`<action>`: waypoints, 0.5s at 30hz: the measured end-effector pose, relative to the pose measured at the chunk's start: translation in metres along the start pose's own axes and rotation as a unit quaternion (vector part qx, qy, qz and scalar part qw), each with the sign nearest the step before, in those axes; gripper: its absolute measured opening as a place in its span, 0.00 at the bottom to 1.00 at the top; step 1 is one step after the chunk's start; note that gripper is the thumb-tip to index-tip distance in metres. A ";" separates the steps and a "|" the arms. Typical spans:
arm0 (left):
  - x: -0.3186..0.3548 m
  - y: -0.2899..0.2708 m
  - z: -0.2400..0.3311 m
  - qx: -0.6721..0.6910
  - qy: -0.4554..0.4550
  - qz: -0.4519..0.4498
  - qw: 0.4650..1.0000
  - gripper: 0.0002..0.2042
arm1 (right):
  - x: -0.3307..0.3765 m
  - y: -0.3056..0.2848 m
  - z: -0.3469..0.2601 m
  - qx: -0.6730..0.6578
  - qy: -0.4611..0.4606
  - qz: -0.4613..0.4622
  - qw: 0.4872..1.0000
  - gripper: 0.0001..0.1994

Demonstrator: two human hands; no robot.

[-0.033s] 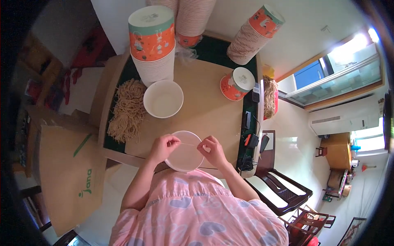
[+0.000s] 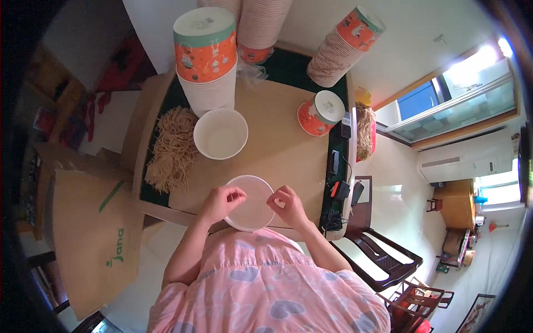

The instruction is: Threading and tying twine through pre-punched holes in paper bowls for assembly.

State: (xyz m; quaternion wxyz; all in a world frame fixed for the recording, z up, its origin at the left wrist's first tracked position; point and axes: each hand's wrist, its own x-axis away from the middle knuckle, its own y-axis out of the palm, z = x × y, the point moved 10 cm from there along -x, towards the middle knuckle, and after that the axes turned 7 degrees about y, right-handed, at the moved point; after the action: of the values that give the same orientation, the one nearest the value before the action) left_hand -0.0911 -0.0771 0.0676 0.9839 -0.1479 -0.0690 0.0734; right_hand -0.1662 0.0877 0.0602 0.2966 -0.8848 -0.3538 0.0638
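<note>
Both hands hover over a white paper bowl (image 2: 250, 219) at the table's near edge, its open side up. My left hand (image 2: 221, 203) is closed in a pinch at the bowl's left side. My right hand (image 2: 287, 206) pinches likewise at the right side. A thin pale strand runs between the fingertips, very faint now. Farther off, a second white bowl (image 2: 221, 134) stands mouth up. Left of it lies a heap of tan paper-like strands (image 2: 173, 150). Behind rises a tall stack of upside-down bowls (image 2: 205, 61), the top one orange and green.
An upturned orange bowl (image 2: 317, 116) sits at the table's right, before another leaning stack (image 2: 341, 47). Black devices and cables (image 2: 335, 191) line the right edge. A cardboard box (image 2: 94, 238) stands left on the floor; a dark chair (image 2: 383, 258) is at the right.
The near bowl has shifted very slightly away from me. The strand between my fingers shows more faintly. My hands have hardly moved.
</note>
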 end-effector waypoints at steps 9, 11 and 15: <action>0.015 0.038 0.044 -0.121 0.065 -0.069 0.988 0.06 | 0.021 -0.009 -0.016 -0.064 0.056 -0.007 0.996 0.03; 0.014 0.039 0.047 -0.116 0.070 -0.054 0.989 0.06 | 0.024 -0.009 -0.012 -0.081 0.059 0.006 0.995 0.04; 0.015 0.041 0.054 -0.105 0.072 -0.045 0.991 0.05 | 0.027 -0.010 -0.013 -0.089 0.058 0.005 0.994 0.04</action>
State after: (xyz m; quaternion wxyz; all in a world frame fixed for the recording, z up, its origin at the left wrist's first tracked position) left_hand -0.0902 -0.0208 0.1078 0.9677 -0.2516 -0.0119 0.0107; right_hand -0.1478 0.1052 0.0787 0.2363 -0.9116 -0.3360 -0.0175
